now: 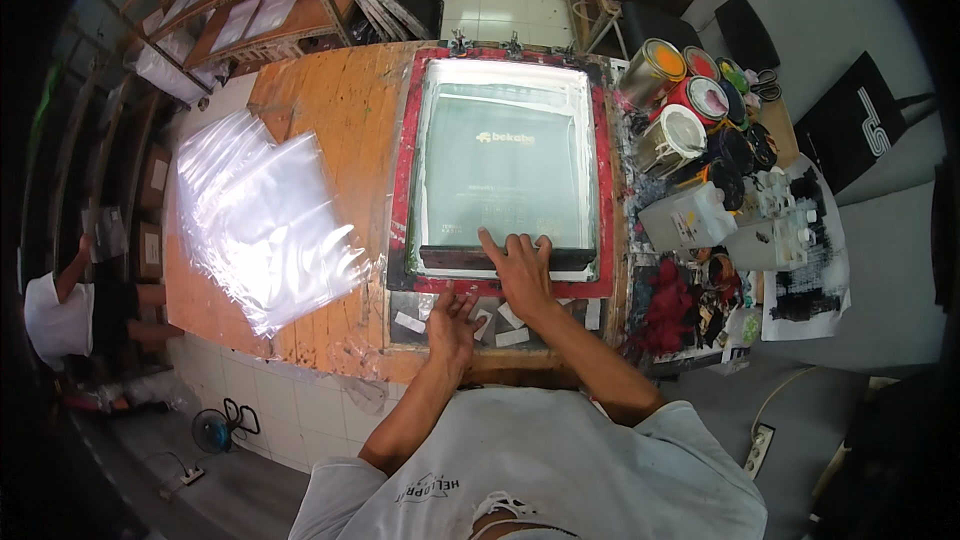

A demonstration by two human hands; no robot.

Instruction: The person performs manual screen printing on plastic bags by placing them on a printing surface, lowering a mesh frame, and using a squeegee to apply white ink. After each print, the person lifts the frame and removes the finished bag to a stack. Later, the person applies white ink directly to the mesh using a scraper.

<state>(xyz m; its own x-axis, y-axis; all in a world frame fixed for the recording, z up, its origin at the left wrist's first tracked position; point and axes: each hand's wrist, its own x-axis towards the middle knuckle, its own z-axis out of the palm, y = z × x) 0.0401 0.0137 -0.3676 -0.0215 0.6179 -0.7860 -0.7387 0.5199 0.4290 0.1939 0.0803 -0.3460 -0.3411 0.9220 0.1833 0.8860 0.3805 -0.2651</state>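
Observation:
A screen printing frame (400,170) with red-taped edges lies on the wooden table in front of me. Its pale green mesh (510,180) carries a small light design and is ringed with white ink. Across the near end of the mesh rests a dark, long squeegee (455,258). My right hand (522,278) is closed over the middle of this squeegee, index finger stretched forward. My left hand (455,322) is at the frame's near edge, palm turned up and fingers apart; whether it touches the frame I cannot tell. Clear plastic bags (270,230) lie fanned in a pile to the left.
Clamps (512,44) hold the frame's far edge. Ink cans (655,70), plastic jugs (690,215) and stained rags (668,305) crowd the right side. Shelves (270,25) stand far left, and another person (65,315) is at the left edge. A fan (210,430) is on the floor.

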